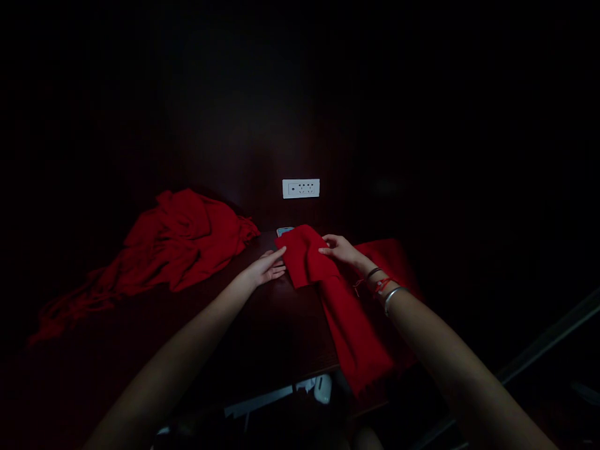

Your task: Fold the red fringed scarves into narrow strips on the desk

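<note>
R grip (344, 250) pinched on red cloth (308, 257), folded w/ creases; L grip (266, 269): can't tell

The socket panel (300, 189) looks like smooth plastic, the scarf (313, 259) below it and the shawl (187, 231) to its left matt cloth, the table (285, 325) beneath it smooth wood, the bangle (389, 302) right of it shiny metal.

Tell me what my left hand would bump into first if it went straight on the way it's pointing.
Most likely the folded red cloth: your left hand points toward its left edge, with the thumb tip right at it, though depth is unclear.
</note>
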A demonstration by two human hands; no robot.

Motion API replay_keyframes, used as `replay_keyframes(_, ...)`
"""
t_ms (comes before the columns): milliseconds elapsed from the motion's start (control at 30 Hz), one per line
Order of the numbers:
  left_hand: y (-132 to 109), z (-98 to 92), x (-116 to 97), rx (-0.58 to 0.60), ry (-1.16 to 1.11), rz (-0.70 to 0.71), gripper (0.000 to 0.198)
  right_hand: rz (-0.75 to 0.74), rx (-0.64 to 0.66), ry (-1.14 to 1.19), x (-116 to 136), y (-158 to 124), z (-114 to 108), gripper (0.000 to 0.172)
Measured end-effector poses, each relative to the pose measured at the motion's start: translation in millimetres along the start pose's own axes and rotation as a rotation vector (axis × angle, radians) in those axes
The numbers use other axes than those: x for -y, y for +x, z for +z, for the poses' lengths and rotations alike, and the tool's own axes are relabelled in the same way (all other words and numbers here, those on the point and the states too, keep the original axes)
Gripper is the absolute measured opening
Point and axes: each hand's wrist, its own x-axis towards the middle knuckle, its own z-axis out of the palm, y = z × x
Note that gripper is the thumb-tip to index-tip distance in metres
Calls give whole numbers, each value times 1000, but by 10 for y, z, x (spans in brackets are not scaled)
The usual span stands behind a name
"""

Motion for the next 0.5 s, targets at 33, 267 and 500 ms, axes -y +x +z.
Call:
replay_keyframes(33, 5, 19, 41, 33, -28, -39, 25, 14, -9, -103, -35, -7, -9, 25)
replay_keyframes(267, 135, 166, 111, -107, -11, -119, 12, -77, 16, -442, 0, -24, -57, 25)
replay_keyframes(500, 250, 419, 55, -138, 107, -144, 13, -89, -34, -411, -64, -23, -232, 25)
